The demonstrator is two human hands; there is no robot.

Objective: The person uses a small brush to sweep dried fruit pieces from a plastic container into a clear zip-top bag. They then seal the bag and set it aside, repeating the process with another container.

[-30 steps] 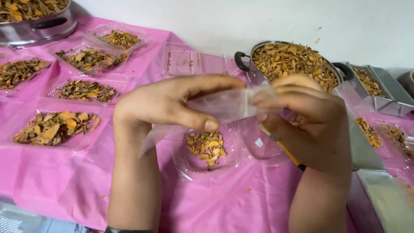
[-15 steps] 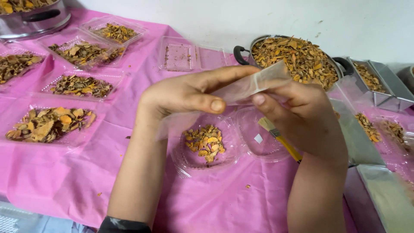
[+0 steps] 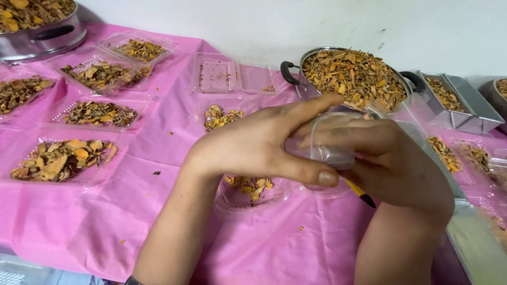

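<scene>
My left hand (image 3: 259, 145) and my right hand (image 3: 393, 161) meet over the pink table and both pinch a small clear plastic bag (image 3: 327, 150) between thumbs and fingers. A yellow pencil-like stick (image 3: 358, 193) pokes out under my right hand. Below the hands lies a round clear plastic container (image 3: 253, 192) holding orange-brown dried slices. Behind them stands a metal pot (image 3: 351, 71) heaped with the same dried slices.
Several clear trays of dried slices (image 3: 60, 158) lie on the pink tablecloth (image 3: 174, 132) at the left. An open clear hinged box (image 3: 232, 76) sits at the back. Another big pot (image 3: 37, 24) is at far left, metal bins (image 3: 454, 100) at right.
The bag, held stretched out at an angle before, is now gathered lower between both hands. My left hand has turned over it, and the view has shifted left.
</scene>
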